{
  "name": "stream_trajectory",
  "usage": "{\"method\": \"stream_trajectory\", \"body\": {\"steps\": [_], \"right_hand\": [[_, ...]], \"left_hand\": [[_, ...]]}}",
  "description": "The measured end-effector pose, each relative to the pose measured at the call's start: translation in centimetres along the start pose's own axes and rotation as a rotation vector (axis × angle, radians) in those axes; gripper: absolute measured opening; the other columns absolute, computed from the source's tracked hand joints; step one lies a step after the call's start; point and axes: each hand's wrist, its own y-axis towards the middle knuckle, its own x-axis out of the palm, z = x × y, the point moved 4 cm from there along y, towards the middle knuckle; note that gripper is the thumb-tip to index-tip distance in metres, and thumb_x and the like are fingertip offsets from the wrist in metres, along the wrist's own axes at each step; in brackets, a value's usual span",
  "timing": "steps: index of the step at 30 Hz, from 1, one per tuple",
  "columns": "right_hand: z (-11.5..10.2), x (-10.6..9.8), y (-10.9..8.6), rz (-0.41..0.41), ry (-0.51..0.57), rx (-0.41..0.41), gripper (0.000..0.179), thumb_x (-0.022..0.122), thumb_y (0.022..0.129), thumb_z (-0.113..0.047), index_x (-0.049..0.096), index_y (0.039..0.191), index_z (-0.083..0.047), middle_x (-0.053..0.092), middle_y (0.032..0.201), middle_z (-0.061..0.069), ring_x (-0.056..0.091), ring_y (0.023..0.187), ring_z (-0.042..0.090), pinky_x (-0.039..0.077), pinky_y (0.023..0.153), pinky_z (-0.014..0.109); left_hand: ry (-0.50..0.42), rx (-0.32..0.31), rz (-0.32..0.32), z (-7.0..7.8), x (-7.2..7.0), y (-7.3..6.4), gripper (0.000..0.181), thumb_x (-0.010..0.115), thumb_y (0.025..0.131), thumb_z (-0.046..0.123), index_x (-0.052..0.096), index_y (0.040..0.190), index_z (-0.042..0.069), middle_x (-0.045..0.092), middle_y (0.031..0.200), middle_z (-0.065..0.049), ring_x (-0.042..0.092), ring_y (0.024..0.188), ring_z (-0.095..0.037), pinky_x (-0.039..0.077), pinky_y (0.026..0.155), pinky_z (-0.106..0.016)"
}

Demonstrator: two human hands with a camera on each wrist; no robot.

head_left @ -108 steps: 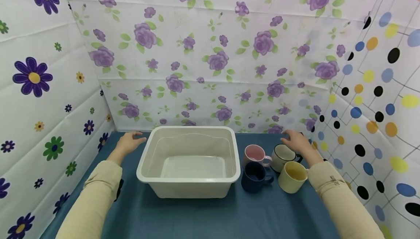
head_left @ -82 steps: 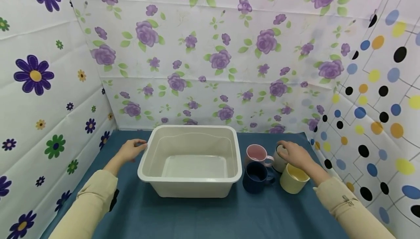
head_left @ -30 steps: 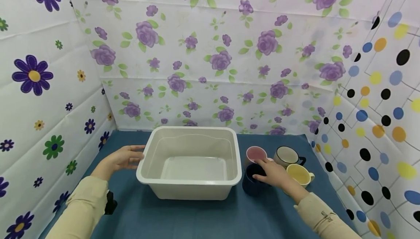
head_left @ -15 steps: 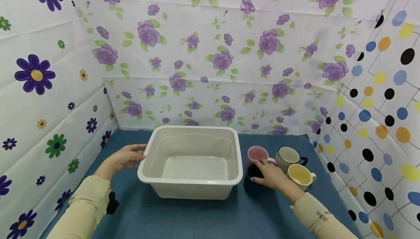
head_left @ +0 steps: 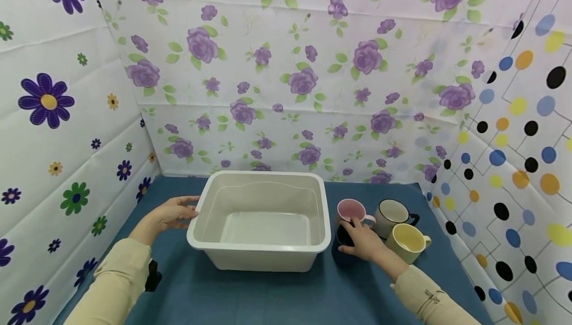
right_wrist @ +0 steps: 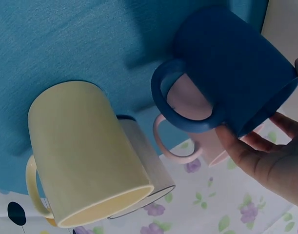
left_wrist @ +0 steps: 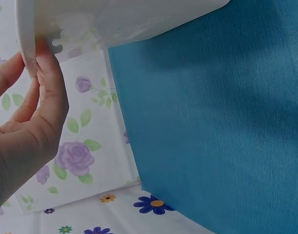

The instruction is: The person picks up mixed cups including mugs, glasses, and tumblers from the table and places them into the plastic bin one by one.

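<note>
My left hand [head_left: 172, 214] pinches the left rim of an off-white plastic basin [head_left: 258, 258]; in the left wrist view its fingers [left_wrist: 51, 83] lie on either side of the lip. Over on the right, my right hand [head_left: 363, 239] grips a dark blue mug [head_left: 341, 256] from above by its rim. The right wrist view shows that mug's body [right_wrist: 231, 63] and handle, with fingertips at its mouth. Just behind it stands a pink mug [head_left: 350, 208], partly covered. Whether the blue mug touches the table cannot be seen.
A yellow mug [head_left: 407, 241] and a cream mug with a black rim and black handle [head_left: 391, 212] stand close together right of my right hand. Blue cloth [head_left: 268, 297] covers the table. Flowered sheets [head_left: 250, 82] hang behind, and a dotted sheet [head_left: 514, 176] on the right.
My right hand has gone from above the cream mug leftward onto the blue mug's rim and closed in on it. My left hand has come from beside the basin to its rim.
</note>
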Motion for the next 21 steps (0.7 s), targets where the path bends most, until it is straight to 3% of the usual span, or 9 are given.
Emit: {"method": "stream_trajectory", "body": {"steps": [11, 17, 21], "right_hand": [[0.3, -0.2, -0.3, 0.008, 0.042, -0.005, 0.072, 0.080, 0.071, -0.039, 0.052, 0.128, -0.004, 0.043, 0.123, 0.026, 0.052, 0.086, 0.044, 0.051, 0.071, 0.055], [-0.1, -0.2, -0.6, 0.033, 0.027, -0.003, 0.072, 0.080, 0.070, -0.040, 0.052, 0.127, -0.004, 0.046, 0.118, 0.023, 0.051, 0.087, 0.041, 0.051, 0.072, 0.055], [-0.5, 0.0, -0.8, 0.049, 0.015, -0.016, 0.073, 0.081, 0.070, -0.041, 0.052, 0.127, -0.005, 0.048, 0.114, 0.020, 0.050, 0.085, 0.038, 0.051, 0.073, 0.053]], "left_hand": [[0.019, -0.047, -0.002, 0.9, 0.5, -0.2, 0.072, 0.058, 0.090, 0.004, 0.015, 0.148, -0.003, 0.033, 0.144, -0.030, 0.060, 0.096, -0.015, 0.046, 0.095, -0.051], [0.044, -0.064, -0.020, 1.1, 0.4, -0.1, 0.073, 0.058, 0.092, 0.005, 0.013, 0.149, -0.002, 0.027, 0.146, -0.032, 0.058, 0.105, -0.022, 0.048, 0.093, -0.049], [0.041, -0.066, -0.037, 1.0, 0.1, -0.1, 0.074, 0.058, 0.092, 0.005, 0.012, 0.149, -0.002, 0.031, 0.143, -0.031, 0.059, 0.099, -0.018, 0.051, 0.087, -0.044]]}}
